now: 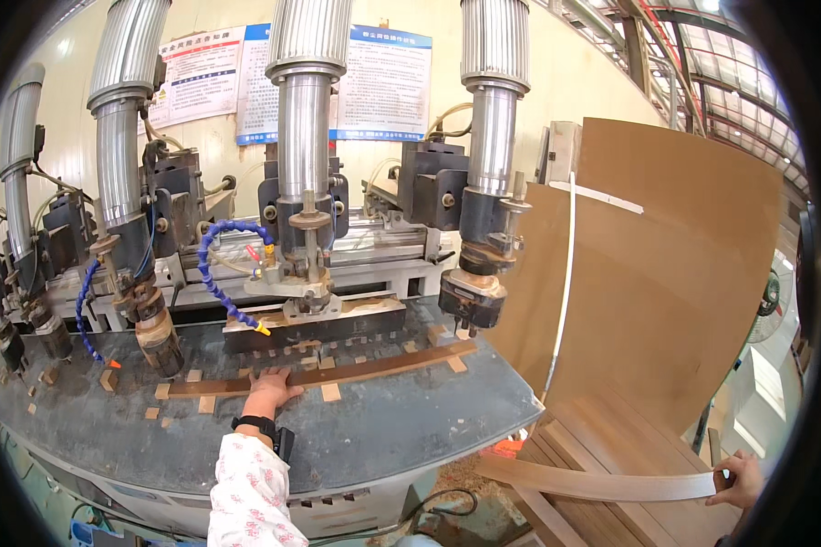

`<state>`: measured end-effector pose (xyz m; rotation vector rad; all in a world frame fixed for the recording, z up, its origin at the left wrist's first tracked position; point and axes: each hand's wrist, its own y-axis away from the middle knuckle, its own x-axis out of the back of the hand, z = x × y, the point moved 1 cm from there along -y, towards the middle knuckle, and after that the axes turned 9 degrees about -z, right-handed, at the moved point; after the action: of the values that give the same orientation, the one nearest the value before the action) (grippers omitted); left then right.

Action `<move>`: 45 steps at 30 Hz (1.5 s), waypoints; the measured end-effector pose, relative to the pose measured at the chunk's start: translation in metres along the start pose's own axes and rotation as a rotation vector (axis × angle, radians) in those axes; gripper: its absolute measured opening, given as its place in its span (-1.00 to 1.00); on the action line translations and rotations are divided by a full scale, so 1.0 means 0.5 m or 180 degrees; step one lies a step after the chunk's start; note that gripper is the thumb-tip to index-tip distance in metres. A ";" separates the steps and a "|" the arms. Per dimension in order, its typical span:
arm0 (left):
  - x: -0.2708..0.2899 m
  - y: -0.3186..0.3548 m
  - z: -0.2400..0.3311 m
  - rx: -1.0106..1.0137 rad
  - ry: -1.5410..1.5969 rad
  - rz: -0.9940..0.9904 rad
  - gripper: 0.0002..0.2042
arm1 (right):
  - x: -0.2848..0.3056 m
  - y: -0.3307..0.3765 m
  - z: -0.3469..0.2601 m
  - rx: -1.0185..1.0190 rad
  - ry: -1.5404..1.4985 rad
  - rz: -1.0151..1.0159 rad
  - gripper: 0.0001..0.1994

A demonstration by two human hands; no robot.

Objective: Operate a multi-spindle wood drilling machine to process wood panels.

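A long brown wooden strip (383, 366) lies across the dark machine table (365, 447), over several small wooden blocks. My left hand (272, 387) is at the strip's left part, its fingers bent over the wood and the thumb at the near side. The fingertips are partly hidden. Far to the right, my right hand (742, 479) grips the end of a second, paler wooden strip (602, 483), thumb and fingers closed round it. That strip reaches leftward over a stack of brown boards, near the table's right corner. Above the table strip hangs a drill head (472, 296).
Several more drill heads (160, 337) hang along the table's left. A black-faced clamp bar (319, 325) and a blue jointed hose (212, 273) stand behind the strip. Large brown panels (666, 273) lean at the right. Brown boards (575, 447) lie beside the table.
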<state>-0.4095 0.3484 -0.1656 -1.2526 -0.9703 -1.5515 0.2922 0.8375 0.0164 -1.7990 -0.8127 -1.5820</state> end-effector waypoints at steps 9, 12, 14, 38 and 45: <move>0.081 0.063 -0.036 -0.1229 0.0777 -0.0765 -0.53 | -0.042 -0.376 -0.302 0.1794 -0.0824 -0.0441 -0.45; 0.098 0.257 -0.040 -0.1136 0.0845 -0.1166 -0.55 | -0.101 -0.487 -0.483 0.2339 -0.0917 -0.0865 -0.47; 0.079 0.399 -0.094 -0.1080 0.1261 -0.1074 -0.48 | -0.177 -0.558 -0.582 0.3040 -0.1098 -0.0849 -0.52; -0.598 1.452 -0.188 0.3431 0.0952 -0.0456 -0.69 | -0.506 -0.761 -1.206 0.3872 -0.1005 -0.0600 -0.57; -0.672 1.409 -0.310 0.4245 0.0759 -0.0345 -0.68 | -0.509 -0.672 -1.141 0.3547 -0.1029 -0.0025 -0.61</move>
<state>0.2493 0.0484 -0.4956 -0.0671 -1.5032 -0.7295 -0.3498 0.5938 -0.1606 -1.1753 -1.4582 -0.5540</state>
